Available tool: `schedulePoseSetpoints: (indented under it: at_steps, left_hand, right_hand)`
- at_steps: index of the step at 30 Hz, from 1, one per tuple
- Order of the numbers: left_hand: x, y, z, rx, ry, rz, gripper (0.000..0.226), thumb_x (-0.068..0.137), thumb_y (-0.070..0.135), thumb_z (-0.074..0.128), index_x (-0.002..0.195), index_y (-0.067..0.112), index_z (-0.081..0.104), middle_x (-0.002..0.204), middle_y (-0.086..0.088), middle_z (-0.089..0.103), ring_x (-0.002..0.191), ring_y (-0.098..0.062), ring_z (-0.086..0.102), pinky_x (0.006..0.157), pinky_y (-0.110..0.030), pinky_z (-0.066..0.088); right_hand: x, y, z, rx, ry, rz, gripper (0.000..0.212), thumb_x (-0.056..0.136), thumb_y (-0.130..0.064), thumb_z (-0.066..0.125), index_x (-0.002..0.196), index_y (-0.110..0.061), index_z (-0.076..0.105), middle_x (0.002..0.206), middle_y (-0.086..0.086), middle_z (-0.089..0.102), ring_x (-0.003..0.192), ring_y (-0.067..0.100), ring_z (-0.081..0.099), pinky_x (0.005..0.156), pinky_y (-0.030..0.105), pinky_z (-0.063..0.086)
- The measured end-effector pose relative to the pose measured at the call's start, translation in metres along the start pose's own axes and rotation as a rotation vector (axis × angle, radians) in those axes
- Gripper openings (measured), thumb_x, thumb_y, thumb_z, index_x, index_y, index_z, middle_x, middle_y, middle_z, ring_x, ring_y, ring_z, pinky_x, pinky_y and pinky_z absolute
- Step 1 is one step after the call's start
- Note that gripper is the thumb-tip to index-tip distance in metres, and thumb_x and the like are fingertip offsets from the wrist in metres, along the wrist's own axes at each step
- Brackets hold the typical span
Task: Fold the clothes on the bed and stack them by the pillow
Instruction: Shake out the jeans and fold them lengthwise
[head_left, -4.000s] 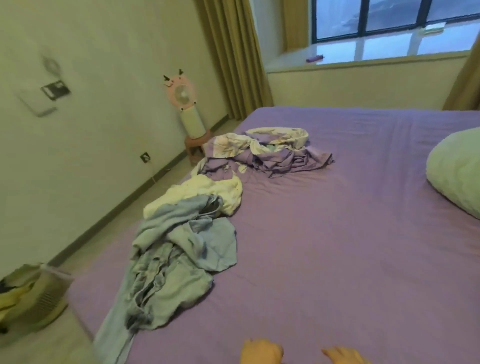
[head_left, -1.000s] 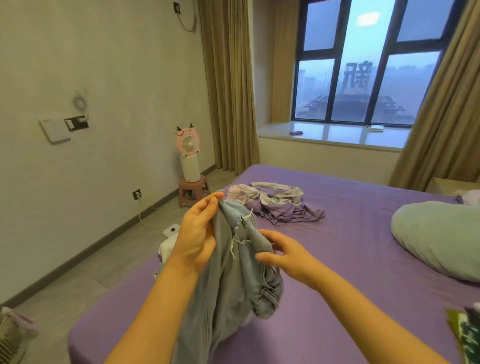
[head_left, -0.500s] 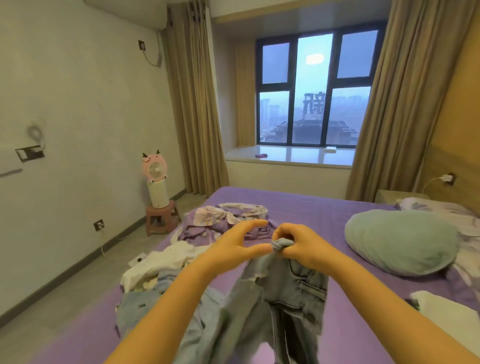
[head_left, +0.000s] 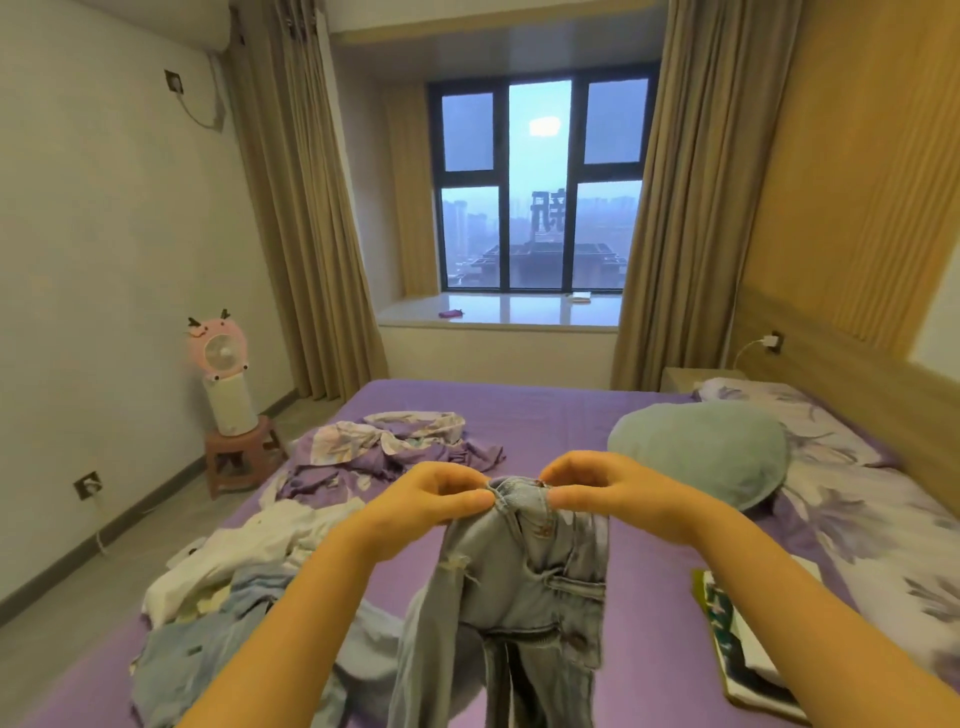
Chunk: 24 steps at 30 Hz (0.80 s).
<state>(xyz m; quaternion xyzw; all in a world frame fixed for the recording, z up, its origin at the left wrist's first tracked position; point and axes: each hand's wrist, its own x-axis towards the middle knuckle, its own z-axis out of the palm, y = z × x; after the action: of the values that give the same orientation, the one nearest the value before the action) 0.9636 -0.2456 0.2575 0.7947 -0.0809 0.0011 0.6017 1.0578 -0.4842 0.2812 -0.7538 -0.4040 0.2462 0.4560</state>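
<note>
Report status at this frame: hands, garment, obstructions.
Left hand and right hand both pinch the waistband of the light blue denim jeans, held up over the purple bed. Unfolded clothes heap remains left. Nothing blocks the green pillow.

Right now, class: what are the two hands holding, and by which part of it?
Both the left hand and the right hand pinch the light blue jeans at the bunched waistband, and the legs hang down.

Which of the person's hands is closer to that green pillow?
Right. The right hand, pinching the jeans waistband, sits just beside the green pillow. The left hand pinches the waistband's other side, farther from it.
</note>
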Motion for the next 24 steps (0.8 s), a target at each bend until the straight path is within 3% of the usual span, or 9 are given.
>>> schedulePoseSetpoints:
  at_steps: [2, 5, 8, 12, 14, 16, 20, 22, 24]
  left_hand:
    - [-0.002, 0.001, -0.006, -0.046, 0.012, 0.013, 0.026, 0.082, 0.029, 0.067, 0.103, 0.014, 0.073, 0.102, -0.010, 0.072, 0.096, -0.024, 0.068, 0.083, -0.032, 0.055]
    - [-0.005, 0.005, -0.019, -0.075, 0.018, 0.019, 0.019, 0.083, 0.019, 0.067, 0.101, 0.017, 0.073, 0.102, -0.006, 0.072, 0.098, -0.022, 0.067, 0.082, -0.027, 0.054]
    - [-0.009, 0.013, -0.031, 0.077, 0.039, -0.011, 0.017, 0.085, 0.006, 0.069, 0.097, 0.017, 0.067, 0.095, -0.001, 0.070, 0.093, -0.018, 0.065, 0.084, -0.028, 0.052]
    - [-0.007, 0.031, -0.016, 0.219, -0.033, -0.007, 0.046, 0.079, 0.041, 0.075, 0.120, 0.030, 0.059, 0.116, 0.010, 0.064, 0.108, -0.006, 0.061, 0.092, -0.023, 0.050]
    - [0.002, 0.037, -0.007, 0.336, 0.063, 0.036, 0.044, 0.079, 0.046, 0.073, 0.111, 0.017, 0.063, 0.097, 0.002, 0.064, 0.087, -0.011, 0.062, 0.079, -0.030, 0.051]
    - [0.011, 0.041, -0.007, 0.405, 0.164, 0.061, 0.037, 0.081, 0.039, 0.073, 0.088, 0.004, 0.064, 0.072, -0.009, 0.050, 0.065, -0.017, 0.046, 0.064, -0.038, 0.038]
    - [0.012, 0.046, -0.017, 0.280, 0.205, 0.059, 0.047, 0.079, 0.040, 0.071, 0.087, -0.005, 0.062, 0.075, -0.028, 0.052, 0.067, -0.022, 0.050, 0.062, -0.042, 0.044]
    - [0.012, 0.051, -0.024, 0.155, 0.259, 0.092, 0.040, 0.076, 0.039, 0.069, 0.088, 0.000, 0.066, 0.079, -0.023, 0.063, 0.071, -0.023, 0.062, 0.063, -0.035, 0.054]
    - [0.015, 0.060, -0.031, 0.020, 0.280, 0.118, 0.027, 0.077, 0.030, 0.067, 0.092, 0.007, 0.070, 0.083, -0.009, 0.073, 0.074, -0.019, 0.069, 0.065, -0.026, 0.055]
  right_hand:
    - [-0.002, 0.006, 0.001, -0.022, 0.010, 0.011, 0.034, 0.078, -0.048, 0.068, 0.105, -0.027, 0.065, 0.103, -0.004, 0.068, 0.096, 0.009, 0.063, 0.088, 0.031, 0.052]
    - [0.001, 0.011, 0.004, 0.010, 0.050, -0.011, 0.021, 0.084, -0.029, 0.071, 0.100, -0.017, 0.064, 0.098, 0.011, 0.063, 0.088, 0.017, 0.060, 0.083, 0.038, 0.053]
    - [0.012, 0.002, 0.004, 0.147, 0.148, -0.091, 0.014, 0.082, -0.015, 0.073, 0.087, -0.016, 0.061, 0.075, -0.006, 0.061, 0.072, 0.011, 0.057, 0.067, 0.024, 0.051]
    - [0.038, -0.017, 0.015, 0.106, 0.202, -0.169, 0.020, 0.080, -0.009, 0.074, 0.080, -0.020, 0.057, 0.066, -0.010, 0.058, 0.063, 0.007, 0.055, 0.058, 0.018, 0.046]
    - [0.048, -0.023, 0.021, 0.088, 0.205, -0.203, 0.020, 0.080, -0.008, 0.074, 0.081, -0.019, 0.057, 0.064, -0.014, 0.060, 0.062, 0.003, 0.057, 0.057, 0.014, 0.046]
    - [0.051, -0.025, 0.023, 0.126, 0.233, -0.229, 0.017, 0.081, -0.010, 0.073, 0.085, -0.019, 0.059, 0.069, -0.014, 0.064, 0.068, 0.004, 0.061, 0.061, 0.015, 0.049]
    - [0.044, -0.008, 0.025, 0.240, 0.240, -0.216, 0.020, 0.085, -0.020, 0.070, 0.104, -0.020, 0.063, 0.099, -0.006, 0.070, 0.092, 0.012, 0.068, 0.076, 0.026, 0.056]
    - [0.039, 0.009, 0.030, 0.250, 0.214, -0.174, 0.022, 0.086, -0.021, 0.068, 0.108, -0.021, 0.063, 0.104, -0.006, 0.070, 0.096, 0.013, 0.067, 0.077, 0.026, 0.056]
    - [0.035, 0.024, 0.036, 0.256, 0.217, -0.126, 0.018, 0.088, -0.023, 0.066, 0.106, -0.023, 0.065, 0.101, -0.008, 0.071, 0.094, 0.009, 0.068, 0.073, 0.019, 0.053]
